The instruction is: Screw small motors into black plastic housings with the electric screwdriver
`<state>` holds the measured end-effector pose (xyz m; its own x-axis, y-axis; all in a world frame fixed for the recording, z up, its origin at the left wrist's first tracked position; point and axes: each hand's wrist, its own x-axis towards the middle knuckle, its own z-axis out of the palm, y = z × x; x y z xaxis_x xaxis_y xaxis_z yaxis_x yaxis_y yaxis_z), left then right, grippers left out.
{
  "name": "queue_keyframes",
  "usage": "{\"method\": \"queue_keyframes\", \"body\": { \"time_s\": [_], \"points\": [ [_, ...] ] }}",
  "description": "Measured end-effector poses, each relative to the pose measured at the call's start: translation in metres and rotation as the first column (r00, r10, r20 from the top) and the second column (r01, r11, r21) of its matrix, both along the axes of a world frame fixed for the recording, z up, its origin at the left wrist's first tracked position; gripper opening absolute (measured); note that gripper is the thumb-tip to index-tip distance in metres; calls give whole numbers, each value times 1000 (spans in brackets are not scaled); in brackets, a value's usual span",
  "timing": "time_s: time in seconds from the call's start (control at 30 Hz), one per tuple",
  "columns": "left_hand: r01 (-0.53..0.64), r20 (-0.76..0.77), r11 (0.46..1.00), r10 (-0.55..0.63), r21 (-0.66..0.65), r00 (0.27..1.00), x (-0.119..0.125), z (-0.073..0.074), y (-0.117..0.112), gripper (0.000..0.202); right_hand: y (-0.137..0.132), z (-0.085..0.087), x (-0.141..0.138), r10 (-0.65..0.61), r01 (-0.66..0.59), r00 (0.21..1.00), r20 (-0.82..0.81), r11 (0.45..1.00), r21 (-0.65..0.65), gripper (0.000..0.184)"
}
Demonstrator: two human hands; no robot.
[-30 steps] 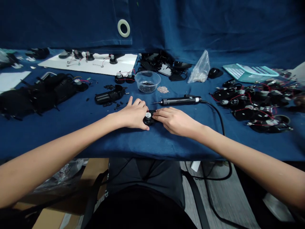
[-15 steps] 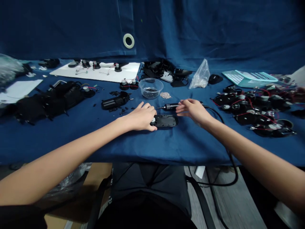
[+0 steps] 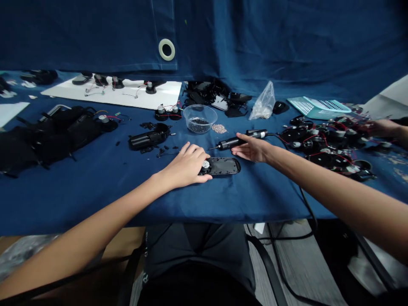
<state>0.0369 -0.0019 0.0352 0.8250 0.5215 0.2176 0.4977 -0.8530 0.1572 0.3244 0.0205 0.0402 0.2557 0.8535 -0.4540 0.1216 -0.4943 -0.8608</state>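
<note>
My left hand is closed around the left end of a black plastic casing, which lies on the blue cloth with its hollow side up. A white round part shows in the casing beside my fingers. My right hand is at a black electric screwdriver lying just behind the casing. Its thumb reaches over the tool's body while the stretched fingers lie along the near side, apart from the thumb. The screwdriver's bit points left, towards my left hand.
Behind the casing stand a clear tub of dark screws and a pile of small metal pieces. Black housing parts lie left. Wired black assemblies crowd the right, where another person's hand reaches in. A cable trails from the screwdriver.
My right hand has come down from above the screwdriver to its near side, uncovering more of its body. My left hand keeps its hold on the casing. The other person's hand has appeared at right.
</note>
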Motion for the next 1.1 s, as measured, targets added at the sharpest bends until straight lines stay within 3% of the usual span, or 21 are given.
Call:
{"method": "queue_keyframes", "body": {
  "time_s": [0.07, 0.17, 0.33, 0.4, 0.5, 0.6, 0.67, 0.8, 1.03, 1.1],
  "points": [
    [3, 2, 1000, -3, 9, 1000, 0, -1, 1, 59, -4, -3, -8, -131, 135, 983, -131, 991, 15, 32],
    [2, 9, 1000, -2, 17, 1000, -1, -3, 2, 58, -14, -6, -20, -278, 354, 881, -384, 924, 144, 16],
    [1, 27, 1000, -1, 7, 1000, 1, -7, 3, 59, -31, 7, -25, -196, 442, 808, -555, 825, 351, 11],
    [0, 38, 1000, 0, 4, 999, 6, -8, 6, 59, -32, 23, -24, -157, 498, 793, -589, 724, 477, 14],
    [1, 61, 1000, -1, 8, 998, 18, -9, 14, 59, -20, 54, -26, -65, 548, 789, -610, 525, 652, 11],
    [16, 92, 1000, -15, -12, 996, 29, -12, 23, 59, -3, 77, -34, -50, 556, 814, -578, 353, 753, 13],
    [32, 125, 999, -27, -36, 992, 33, -15, 27, 59, 3, 81, -43, -81, 520, 849, -521, 294, 802, 12],
    [62, 191, 997, -50, -54, 980, 35, -23, 30, 55, -1, 72, -60, -132, 365, 930, -344, 208, 908, 13],
    [115, 292, 984, -70, -139, 954, 36, -31, 39, 53, 15, 77, -84, -101, 70, 993, -55, 154, 986, 12],
    [126, 303, 980, -74, -156, 950, 36, -32, 40, 53, 21, 74, -92, -41, 10, 999, -2, 176, 984, 16]
  ]
}}
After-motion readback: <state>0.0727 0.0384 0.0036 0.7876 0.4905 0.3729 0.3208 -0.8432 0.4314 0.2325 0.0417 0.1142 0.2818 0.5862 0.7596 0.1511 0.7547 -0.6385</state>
